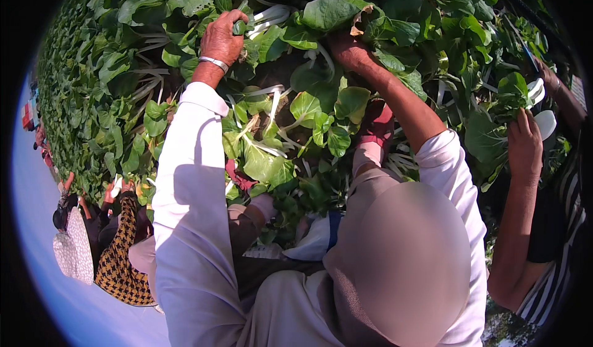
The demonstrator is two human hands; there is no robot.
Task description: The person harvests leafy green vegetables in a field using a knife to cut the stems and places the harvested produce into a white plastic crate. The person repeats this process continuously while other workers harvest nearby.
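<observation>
My left hand (223,36) is curled around the dark green leaves (239,27) of a bok choy-like plant, with a metal bracelet (214,63) at its wrist. White stalks (271,18) fan out just to the right of those fingers. My right hand (348,49) reaches in among the plants, its fingers hidden under a broad green leaf (333,14) and beside a dried brown leaf piece (359,20). Between my arms, loose yellowing leaves (264,162) with pale stalks lie on the ground.
Dense leafy greens (102,69) spread to the left. My red shoe (377,120) stands among leaves. At right, a co-worker's hand (526,138) touches a white-stalked plant (514,90); a thin blue tool (528,53) is above. More people (116,249) work at left.
</observation>
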